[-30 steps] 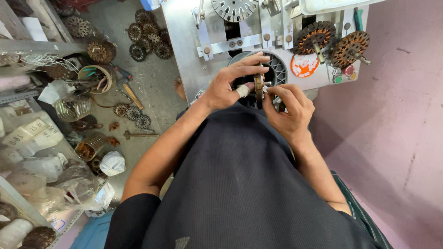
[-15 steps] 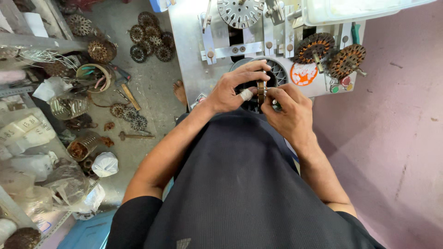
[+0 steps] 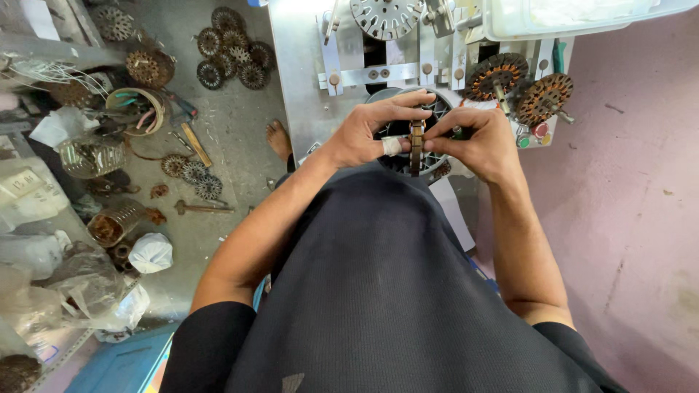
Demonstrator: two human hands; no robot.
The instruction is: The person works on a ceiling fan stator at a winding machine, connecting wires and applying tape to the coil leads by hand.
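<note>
Both hands have drawn closer together | left hand (image 3: 364,135) and right hand (image 3: 477,142) pinch rusty stator ring (image 3: 416,145) edge-on | round metal fixture (image 3: 437,109) just behind.

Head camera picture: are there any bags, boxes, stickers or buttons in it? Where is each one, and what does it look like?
White knotted bag: on the floor, left; small and round.
Clear plastic bags: lower left; crumpled, see-through.
White tub: top right on the machine; long, translucent.
Coloured buttons: on the machine beside the right hand; small, red, green and yellow.
White sheet: under the machine; flat.
</note>
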